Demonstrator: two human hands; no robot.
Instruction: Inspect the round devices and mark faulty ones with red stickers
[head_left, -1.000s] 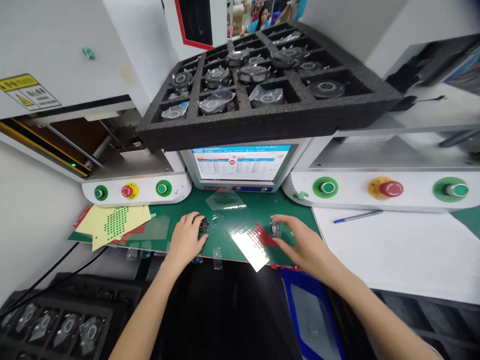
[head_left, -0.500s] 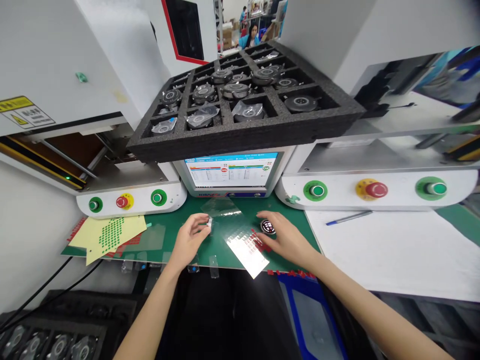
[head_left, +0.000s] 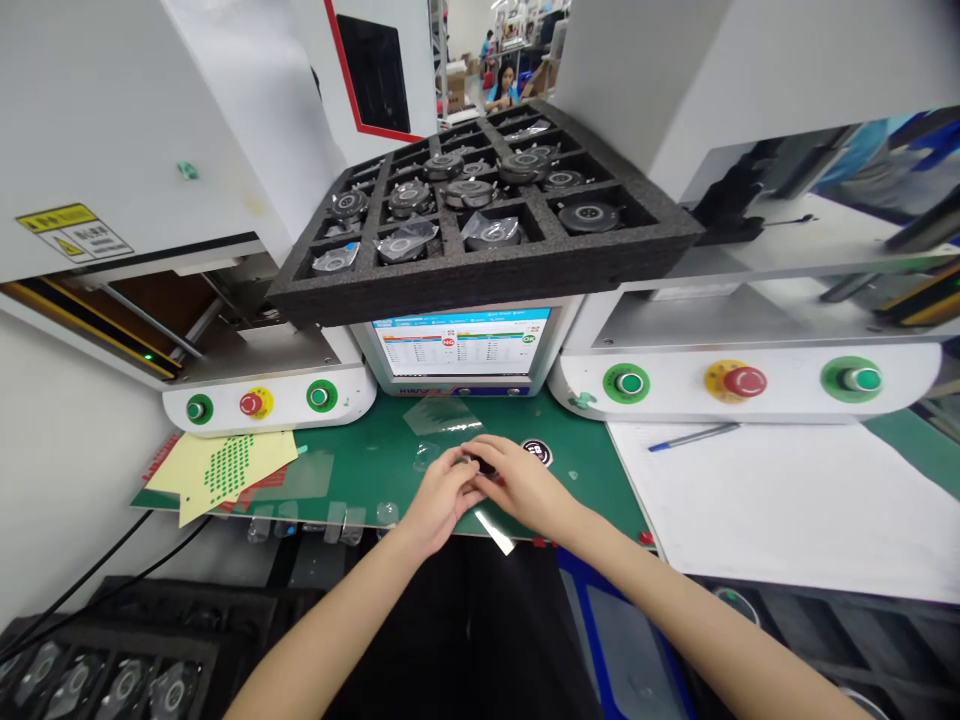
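My left hand (head_left: 437,502) and my right hand (head_left: 525,485) meet over the middle of the green mat (head_left: 360,455). Between their fingertips they grip a small dark round part (head_left: 484,466), mostly covered by the fingers. Just beyond my right hand, a round black disc with white markings (head_left: 538,452) lies on the mat. Below the hands a shiny strip of a sheet (head_left: 495,532) shows; the hands hide the rest of it. A clear film piece (head_left: 425,456) rests beyond my left hand, and a larger clear sheet (head_left: 442,415) lies near the screen.
A black foam tray (head_left: 480,285) of round parts, some in clear wrap, sits above the screen (head_left: 465,345). Button panels (head_left: 739,385) flank it. Yellow sheets (head_left: 225,470) lie left, a pen (head_left: 694,437) on white paper right. Another foam tray (head_left: 225,650) stands lower left.
My left hand has moved right and my right hand left, so they now meet around the dark round part. The marked disc, formerly beside my right fingers, lies uncovered on the mat.
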